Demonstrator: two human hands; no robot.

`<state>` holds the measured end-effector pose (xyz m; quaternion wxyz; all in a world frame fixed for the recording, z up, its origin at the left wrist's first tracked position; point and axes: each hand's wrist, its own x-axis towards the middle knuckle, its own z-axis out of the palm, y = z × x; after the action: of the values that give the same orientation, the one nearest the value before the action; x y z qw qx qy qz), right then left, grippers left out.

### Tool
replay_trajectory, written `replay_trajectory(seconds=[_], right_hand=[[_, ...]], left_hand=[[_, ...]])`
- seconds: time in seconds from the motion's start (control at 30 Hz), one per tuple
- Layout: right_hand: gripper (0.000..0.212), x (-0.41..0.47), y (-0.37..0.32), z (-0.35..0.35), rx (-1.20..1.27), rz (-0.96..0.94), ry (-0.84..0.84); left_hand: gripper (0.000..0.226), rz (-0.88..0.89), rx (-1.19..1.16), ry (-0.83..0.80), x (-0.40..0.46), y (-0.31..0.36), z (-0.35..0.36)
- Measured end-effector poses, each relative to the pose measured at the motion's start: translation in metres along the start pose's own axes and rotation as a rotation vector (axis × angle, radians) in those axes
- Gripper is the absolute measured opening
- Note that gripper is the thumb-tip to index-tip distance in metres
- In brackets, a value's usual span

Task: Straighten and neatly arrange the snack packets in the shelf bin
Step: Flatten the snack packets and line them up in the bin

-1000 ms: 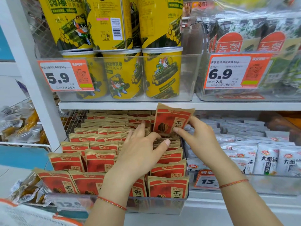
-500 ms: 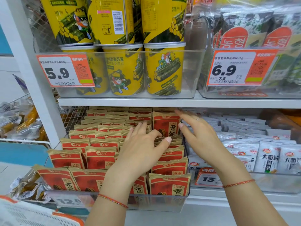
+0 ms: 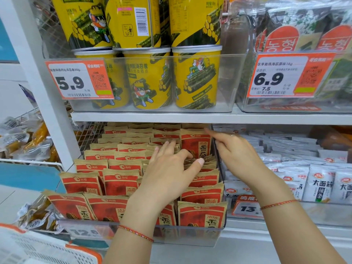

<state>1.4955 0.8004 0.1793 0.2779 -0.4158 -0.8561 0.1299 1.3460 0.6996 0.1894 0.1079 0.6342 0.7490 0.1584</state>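
Red and tan snack packets (image 3: pixel 122 184) fill a clear plastic bin (image 3: pixel 190 236) on the lower shelf, lined up in rows that run from the bin's front wall to its back. Most lean back at about the same angle, though the front left ones tilt a bit more. One packet (image 3: pixel 195 144) stands up taller than the rest near the bin's back right corner, right against the right wall.

The left hand (image 3: pixel 167 176) lies flat over the middle rows, fingers straight and spread, pressing on the packet tops with the thumb reaching toward the right column. It isn't gripping anything. The right hand (image 3: pixel 236 153) is at the bin's right wall next to the tall packet, with its pointing finger stretched out along the packet's top edge under the shelf board and the other fingers loosely bent. Can't tell for sure if it's actually touching the packet, but it's not pinching it. Both wrists have a thin red string bracelet.

Next bin to the right holds white packets (image 3: pixel 320 184) with a partly hidden price tag (image 3: pixel 246 206). On the shelf above sit yellow cans (image 3: pixel 194 79) in a clear tray with a 5.9 tag (image 3: pixel 78 80), and green seaweed packs (image 3: pixel 297 23) behind a 6.9 tag (image 3: pixel 285 75).
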Motion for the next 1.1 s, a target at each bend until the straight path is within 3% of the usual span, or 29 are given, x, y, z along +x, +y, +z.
replay_trajectory(seconds=[0.27,0.5,1.1], right_hand=[[0.043,0.015,0.002,0.007,-0.077,0.056,-0.046],[0.026,0.03,0.002,0.014,0.0,0.176,0.106],[0.021,0.045,-0.006,0.007,-0.349,0.176,-0.075]], left_hand=[[0.054,-0.001,-0.002,-0.004,0.001,0.0,0.0],[0.054,-0.007,-0.01,-0.002,0.0,0.0,0.0],[0.054,0.006,-0.011,0.004,-0.001,-0.002,0.001]])
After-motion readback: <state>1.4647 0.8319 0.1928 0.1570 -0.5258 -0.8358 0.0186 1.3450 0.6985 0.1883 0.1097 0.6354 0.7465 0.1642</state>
